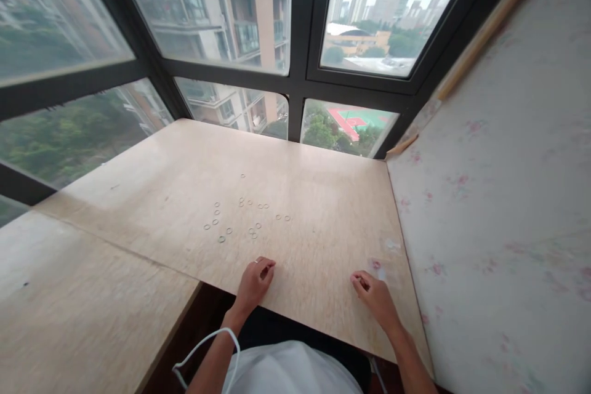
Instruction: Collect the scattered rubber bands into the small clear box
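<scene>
Several small thin rings (221, 239) lie scattered over the middle of the wooden tabletop (323, 191). Some of them touch in pairs, and a lone ring (242, 176) sits farther back. My left hand (255, 282) rests near the front edge, just nearer to me than the rings, its fingers curled closed with nothing visible in them. A small pale band shows on one of its fingers. Farther right, my right hand (372, 297) also rests on the wood, fingers curled in and thumb against them. It is beside a clear plastic piece (377, 267) with a pinkish mark.
Dark-framed windows (298, 43) border the back and left of the tabletop. A flower-patterned wall (484, 228) closes off the right side. Another wooden panel (83, 301) adjoins at the left, with a dark gap in front. A white cable (203, 340) loops by my left forearm.
</scene>
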Tool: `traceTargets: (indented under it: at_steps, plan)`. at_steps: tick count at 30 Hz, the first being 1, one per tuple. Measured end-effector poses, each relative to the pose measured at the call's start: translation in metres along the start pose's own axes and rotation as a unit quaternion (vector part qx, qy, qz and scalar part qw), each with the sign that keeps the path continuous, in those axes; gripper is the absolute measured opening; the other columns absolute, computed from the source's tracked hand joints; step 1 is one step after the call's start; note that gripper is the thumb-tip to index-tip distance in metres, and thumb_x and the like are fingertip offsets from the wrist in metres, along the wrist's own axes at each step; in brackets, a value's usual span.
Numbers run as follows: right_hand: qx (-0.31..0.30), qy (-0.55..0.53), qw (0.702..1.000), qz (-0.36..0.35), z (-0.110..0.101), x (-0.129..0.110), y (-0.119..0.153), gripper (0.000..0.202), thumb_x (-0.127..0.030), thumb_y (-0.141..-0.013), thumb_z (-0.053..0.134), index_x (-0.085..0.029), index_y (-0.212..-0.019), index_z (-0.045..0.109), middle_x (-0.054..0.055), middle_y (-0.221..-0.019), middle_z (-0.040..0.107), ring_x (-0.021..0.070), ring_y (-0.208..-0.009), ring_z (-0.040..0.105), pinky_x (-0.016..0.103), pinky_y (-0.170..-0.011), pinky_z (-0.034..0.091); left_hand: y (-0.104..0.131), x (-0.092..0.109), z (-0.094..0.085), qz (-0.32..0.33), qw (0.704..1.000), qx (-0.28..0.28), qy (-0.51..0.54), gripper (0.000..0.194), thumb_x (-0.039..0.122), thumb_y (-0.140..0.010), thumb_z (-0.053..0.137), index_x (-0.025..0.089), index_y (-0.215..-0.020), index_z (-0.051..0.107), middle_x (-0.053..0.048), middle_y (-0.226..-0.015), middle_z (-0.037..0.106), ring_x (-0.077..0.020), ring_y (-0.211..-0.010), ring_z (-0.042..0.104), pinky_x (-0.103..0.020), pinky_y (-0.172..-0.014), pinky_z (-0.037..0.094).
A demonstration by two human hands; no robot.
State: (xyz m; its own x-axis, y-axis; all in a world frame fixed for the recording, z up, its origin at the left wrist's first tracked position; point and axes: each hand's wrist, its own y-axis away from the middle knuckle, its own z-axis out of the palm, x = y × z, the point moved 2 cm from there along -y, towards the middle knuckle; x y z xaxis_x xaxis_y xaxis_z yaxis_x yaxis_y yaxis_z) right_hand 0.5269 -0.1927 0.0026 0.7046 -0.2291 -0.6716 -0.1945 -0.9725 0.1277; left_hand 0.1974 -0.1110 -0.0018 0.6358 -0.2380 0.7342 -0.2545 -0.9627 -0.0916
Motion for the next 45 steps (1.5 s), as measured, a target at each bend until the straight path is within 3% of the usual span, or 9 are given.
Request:
traceTargets:
  at_steps: [10,19,25,30,34,39,45]
  plan:
    - [0.067,-0.009,0.998,0.0,0.009,0.004,-0.001,0.041,-0.052,-0.086,0.042,-0.02,-0.087,0.068,0.009,-0.081,0.072,0.0244,-0.072,0.067,0.032,-0.065,0.047,-0.001,-0.003,-0.019,-0.027,0.999,0.018,0.042,0.02,0.029,-0.085,0.047,0.019,-0.087,0.064,-0.005,-0.085,0.067,-0.0173,-0.074,0.062,-0.03,-0.069,0.05]
    - [0.116,-0.024,0.993,-0.011,0.01,-0.003,-0.007,0.042,-0.052,-0.085,0.042,-0.019,-0.086,0.067,0.009,-0.077,0.071,0.0233,-0.067,0.065,0.032,-0.063,0.047,-0.024,-0.028,-0.058,-0.04,0.995,0.096,0.001,0.022,0.033,-0.083,0.049,0.019,-0.086,0.066,-0.003,-0.081,0.068,-0.0143,-0.066,0.061,-0.027,-0.065,0.05]
    - [0.121,-0.037,0.992,-0.018,0.014,-0.008,-0.009,0.042,-0.052,-0.085,0.043,-0.017,-0.089,0.067,0.009,-0.075,0.07,0.022,-0.066,0.064,0.031,-0.064,0.047,-0.046,-0.039,-0.071,-0.058,0.991,0.114,-0.038,0.022,0.031,-0.081,0.05,0.017,-0.088,0.067,-0.003,-0.081,0.068,-0.0136,-0.062,0.059,-0.026,-0.065,0.048]
    - [0.11,-0.022,0.993,-0.027,0.031,-0.013,-0.002,0.045,-0.051,-0.087,0.04,-0.018,-0.089,0.069,0.009,-0.078,0.072,0.0218,-0.067,0.066,0.03,-0.063,0.048,-0.077,-0.038,-0.067,-0.064,0.99,0.063,-0.111,0.02,0.027,-0.08,0.053,0.017,-0.091,0.067,-0.004,-0.084,0.067,-0.0155,-0.069,0.059,-0.028,-0.072,0.047]
    - [0.137,0.037,0.989,-0.035,0.041,-0.014,0.001,0.047,-0.051,-0.088,0.037,-0.019,-0.088,0.071,0.009,-0.08,0.073,0.0228,-0.068,0.067,0.03,-0.063,0.046,-0.097,-0.03,-0.057,-0.08,0.976,0.001,-0.2,0.022,0.027,-0.079,0.056,0.018,-0.094,0.068,-0.006,-0.09,0.065,-0.0192,-0.081,0.061,-0.029,-0.074,0.045]
    - [0.153,0.042,0.987,-0.032,0.041,-0.013,-0.001,0.047,-0.051,-0.089,0.035,-0.02,-0.088,0.071,0.008,-0.076,0.073,0.0214,-0.065,0.067,0.028,-0.06,0.046,-0.106,-0.018,-0.047,-0.073,0.944,-0.03,-0.32,0.029,0.032,-0.086,0.047,0.015,-0.088,0.07,-0.013,-0.097,0.061,-0.0232,-0.082,0.061,-0.031,-0.068,0.044]
    - [0.15,0.053,0.987,-0.029,0.041,-0.014,-0.002,0.046,-0.048,-0.09,0.035,-0.02,-0.09,0.071,0.007,-0.078,0.073,0.0205,-0.067,0.067,0.027,-0.061,0.045,-0.111,-0.018,-0.038,-0.052,0.947,-0.046,-0.314,0.035,0.026,-0.088,0.041,0.014,-0.077,0.071,-0.015,-0.09,0.061,-0.0243,-0.082,0.061,-0.034,-0.07,0.043]
